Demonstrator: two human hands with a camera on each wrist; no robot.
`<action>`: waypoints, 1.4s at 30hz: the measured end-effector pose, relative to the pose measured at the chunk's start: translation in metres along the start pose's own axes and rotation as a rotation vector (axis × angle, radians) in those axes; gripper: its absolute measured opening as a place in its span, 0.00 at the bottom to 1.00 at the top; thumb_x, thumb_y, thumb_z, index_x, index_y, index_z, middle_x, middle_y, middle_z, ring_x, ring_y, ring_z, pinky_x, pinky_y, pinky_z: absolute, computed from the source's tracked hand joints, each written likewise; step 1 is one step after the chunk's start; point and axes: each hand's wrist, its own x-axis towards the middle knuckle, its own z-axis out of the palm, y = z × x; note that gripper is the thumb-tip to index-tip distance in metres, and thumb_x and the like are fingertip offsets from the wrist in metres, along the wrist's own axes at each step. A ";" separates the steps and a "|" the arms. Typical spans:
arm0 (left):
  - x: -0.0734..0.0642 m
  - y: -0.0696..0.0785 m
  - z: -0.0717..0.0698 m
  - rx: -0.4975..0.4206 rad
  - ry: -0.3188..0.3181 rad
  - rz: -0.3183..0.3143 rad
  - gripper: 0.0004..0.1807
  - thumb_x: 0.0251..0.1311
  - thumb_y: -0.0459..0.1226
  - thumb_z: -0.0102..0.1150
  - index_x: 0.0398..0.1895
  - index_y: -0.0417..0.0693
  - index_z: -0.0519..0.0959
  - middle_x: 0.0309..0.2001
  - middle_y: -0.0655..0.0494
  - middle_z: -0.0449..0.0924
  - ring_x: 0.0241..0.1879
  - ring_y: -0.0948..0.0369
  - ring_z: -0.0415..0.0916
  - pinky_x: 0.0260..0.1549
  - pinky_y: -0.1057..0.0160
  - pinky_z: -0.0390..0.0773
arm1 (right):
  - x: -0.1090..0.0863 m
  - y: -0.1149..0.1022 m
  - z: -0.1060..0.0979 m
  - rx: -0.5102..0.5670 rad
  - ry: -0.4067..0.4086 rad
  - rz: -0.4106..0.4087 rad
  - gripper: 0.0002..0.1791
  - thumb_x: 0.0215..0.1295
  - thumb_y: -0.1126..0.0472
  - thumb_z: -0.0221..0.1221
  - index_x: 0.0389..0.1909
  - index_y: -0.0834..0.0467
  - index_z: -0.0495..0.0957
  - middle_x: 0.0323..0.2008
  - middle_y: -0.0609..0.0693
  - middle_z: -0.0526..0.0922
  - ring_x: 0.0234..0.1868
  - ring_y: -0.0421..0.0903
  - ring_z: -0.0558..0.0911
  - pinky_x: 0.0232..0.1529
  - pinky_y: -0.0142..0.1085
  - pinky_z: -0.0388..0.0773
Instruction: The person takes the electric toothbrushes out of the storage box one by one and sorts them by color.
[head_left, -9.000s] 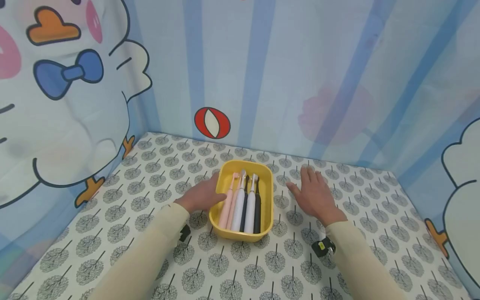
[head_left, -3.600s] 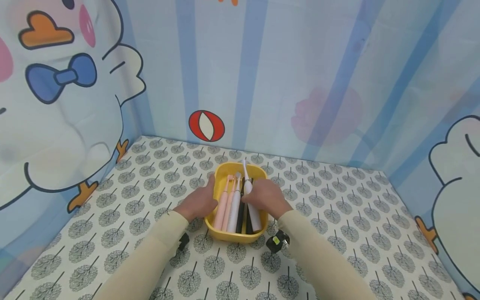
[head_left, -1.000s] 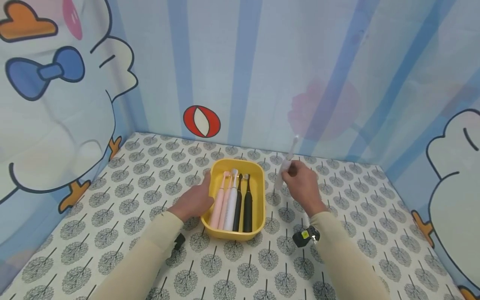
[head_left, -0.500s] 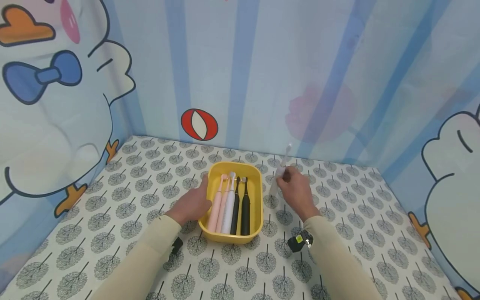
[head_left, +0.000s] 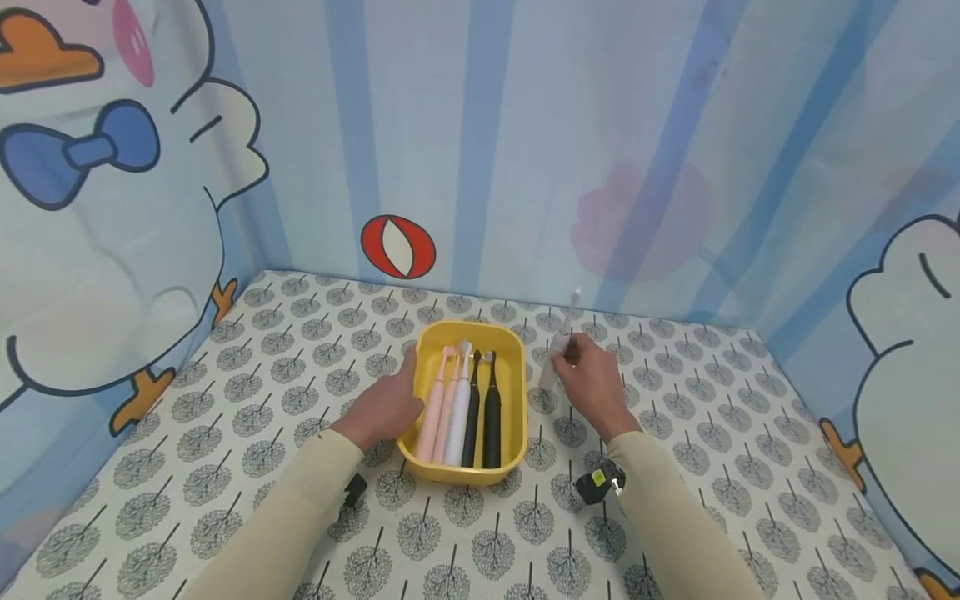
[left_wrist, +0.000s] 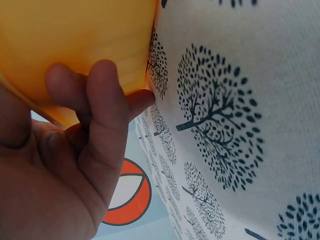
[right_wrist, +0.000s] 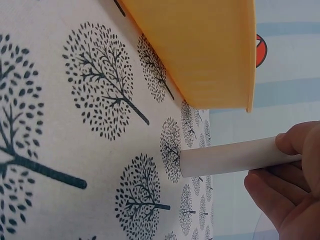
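A yellow plastic bin (head_left: pixel 519 417) stands on the table and holds several electric toothbrushes: two pink toothbrushes (head_left: pixel 433 417), one white toothbrush (head_left: pixel 457 429) and two black toothbrushes (head_left: pixel 491 421). My left hand (head_left: pixel 382 407) grips the bin's left side, thumb over the rim; in the left wrist view its fingers press against the outer wall. Just right of the bin, my right hand (head_left: pixel 596 379) pinches another white electric toothbrush (head_left: pixel 557 348) by its handle, head up and slightly tilted. In the right wrist view, the handle's base (right_wrist: pixel 192 162) is at or just above the cloth; I cannot tell which.
A white tablecloth (head_left: pixel 480 554) with grey tree prints covers the table. Behind it hangs a blue striped backdrop (head_left: pixel 427 125) with cartoon figures, meeting the table's back edge and both sides.
The right hand took the white toothbrush from the bin and carried it to the right. Over the last second it moved slightly down and left. My left hand stays on the bin.
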 end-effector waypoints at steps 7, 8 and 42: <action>0.001 0.000 0.001 0.005 0.000 -0.001 0.47 0.64 0.36 0.47 0.77 0.45 0.28 0.24 0.49 0.74 0.19 0.56 0.72 0.20 0.60 0.73 | -0.002 0.000 -0.001 0.000 0.000 0.013 0.19 0.66 0.55 0.59 0.55 0.60 0.75 0.46 0.55 0.83 0.45 0.50 0.82 0.44 0.43 0.80; 0.001 0.000 0.001 0.006 -0.001 -0.005 0.47 0.64 0.36 0.47 0.77 0.45 0.28 0.24 0.48 0.74 0.19 0.56 0.72 0.20 0.60 0.73 | -0.002 0.000 -0.001 0.003 -0.001 0.012 0.20 0.67 0.55 0.59 0.55 0.60 0.74 0.47 0.55 0.83 0.45 0.50 0.82 0.44 0.43 0.80; 0.000 0.001 0.000 0.019 0.003 -0.001 0.48 0.63 0.37 0.46 0.77 0.45 0.27 0.27 0.49 0.74 0.19 0.56 0.72 0.21 0.59 0.73 | -0.005 -0.008 -0.011 -0.004 0.043 0.065 0.25 0.67 0.52 0.58 0.60 0.62 0.72 0.53 0.58 0.80 0.52 0.52 0.80 0.48 0.44 0.78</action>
